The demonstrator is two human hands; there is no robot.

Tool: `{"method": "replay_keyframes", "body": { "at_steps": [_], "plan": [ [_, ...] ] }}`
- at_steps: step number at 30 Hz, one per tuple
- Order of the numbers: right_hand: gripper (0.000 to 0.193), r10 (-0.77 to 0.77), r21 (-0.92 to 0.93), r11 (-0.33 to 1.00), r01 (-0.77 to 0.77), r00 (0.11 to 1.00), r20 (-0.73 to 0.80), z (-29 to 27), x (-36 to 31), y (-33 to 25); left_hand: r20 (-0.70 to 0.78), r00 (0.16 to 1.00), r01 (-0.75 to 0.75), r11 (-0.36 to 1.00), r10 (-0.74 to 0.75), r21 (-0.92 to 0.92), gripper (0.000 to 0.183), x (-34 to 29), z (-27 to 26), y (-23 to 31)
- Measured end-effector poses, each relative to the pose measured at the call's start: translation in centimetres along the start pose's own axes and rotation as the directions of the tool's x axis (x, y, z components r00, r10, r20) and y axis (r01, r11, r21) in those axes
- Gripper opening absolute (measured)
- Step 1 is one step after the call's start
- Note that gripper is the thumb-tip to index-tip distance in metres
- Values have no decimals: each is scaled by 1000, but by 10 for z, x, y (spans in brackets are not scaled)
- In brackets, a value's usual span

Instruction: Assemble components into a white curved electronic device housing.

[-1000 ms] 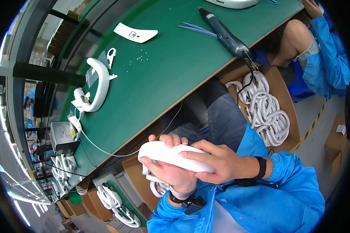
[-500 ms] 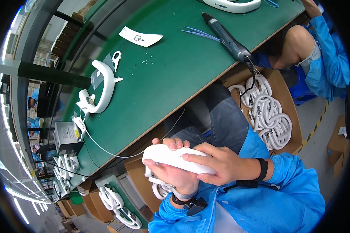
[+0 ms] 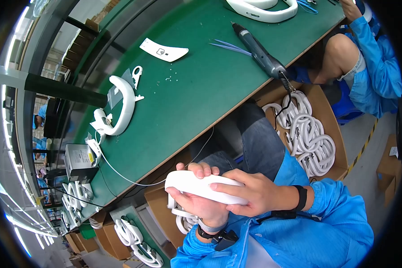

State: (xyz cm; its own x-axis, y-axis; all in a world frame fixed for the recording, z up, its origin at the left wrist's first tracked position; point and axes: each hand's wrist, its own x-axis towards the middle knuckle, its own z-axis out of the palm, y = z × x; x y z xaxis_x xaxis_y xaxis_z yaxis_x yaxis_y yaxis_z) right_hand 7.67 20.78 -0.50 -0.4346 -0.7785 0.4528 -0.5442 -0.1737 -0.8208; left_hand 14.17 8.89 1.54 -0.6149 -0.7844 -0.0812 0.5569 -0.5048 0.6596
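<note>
Between your left hand and right hand, a part; on the bench ahead, a screwdriver right of a card.

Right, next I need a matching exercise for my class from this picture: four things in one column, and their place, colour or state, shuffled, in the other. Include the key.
Things
1. White curved casing
2. Corded power tool
3. Cardboard box beside the person's legs
4. Wearer's jacket

Place, colour or state
A. Bright blue
B. Containing white looped parts
C. Held by the left hand and right hand
D. Lying on the green table

Right pairs: 1-C, 2-D, 3-B, 4-A
</note>
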Motion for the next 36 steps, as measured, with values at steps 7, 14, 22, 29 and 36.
{"method": "replay_keyframes", "body": {
  "at_steps": [7, 14, 22, 29, 36],
  "plan": [
    [60, 50, 29, 998, -50, 999, 19, 1, -3, -1, -33, 998, 48, 998, -49, -41, 57, 3, -5, 0],
    [56, 38, -6, 999, -38, 997, -71, 3, -8, 0, 22, 990, 139, 990, -139, -8, 53, 3, 1, -4],
    [55, 83, -26, 996, -86, 993, -85, 1, -13, 2, 30, 978, 205, 979, -205, 14, 62, 6, 5, -11],
    [94, 279, 239, 941, -237, 948, -155, 13, -31, 12, 209, 872, 295, 815, -443, 498, 67, -17, -26, -5],
    [74, 398, 343, 880, -328, 905, -154, 7, -32, 8, 274, 791, 267, 712, -547, 649, 48, -25, -64, -6]
  ]
}}
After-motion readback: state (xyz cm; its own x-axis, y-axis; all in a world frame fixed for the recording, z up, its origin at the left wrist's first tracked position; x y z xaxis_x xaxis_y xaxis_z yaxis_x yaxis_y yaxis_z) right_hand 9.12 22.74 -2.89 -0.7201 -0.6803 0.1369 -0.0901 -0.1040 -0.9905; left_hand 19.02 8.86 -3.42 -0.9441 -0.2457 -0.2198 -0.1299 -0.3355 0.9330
